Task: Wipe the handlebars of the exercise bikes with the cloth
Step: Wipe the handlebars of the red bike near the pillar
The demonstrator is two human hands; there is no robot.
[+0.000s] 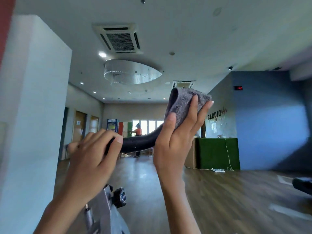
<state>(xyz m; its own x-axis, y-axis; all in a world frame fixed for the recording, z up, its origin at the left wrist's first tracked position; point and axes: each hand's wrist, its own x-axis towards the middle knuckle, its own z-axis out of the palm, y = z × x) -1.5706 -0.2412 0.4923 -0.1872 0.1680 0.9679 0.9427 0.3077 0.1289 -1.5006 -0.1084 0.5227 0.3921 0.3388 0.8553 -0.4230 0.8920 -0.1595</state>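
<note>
A black curved handlebar (138, 143) of an exercise bike runs across the middle of the view and bends upward to the right. My left hand (91, 154) is closed around its left part. My right hand (179, 132) grips a grey cloth (184, 102) that is wrapped over the handlebar's raised right end, which the cloth hides. Below my hands the bike's grey stem (108, 206) and a black adjustment knob (120, 197) show.
A white pillar (33, 107) stands close on the left. A green-fronted counter (217, 152) stands at the right with a cable hanging down. A person in an orange top (138, 130) is far back. Another black machine part (302, 184) pokes in at the right edge. The floor is wood.
</note>
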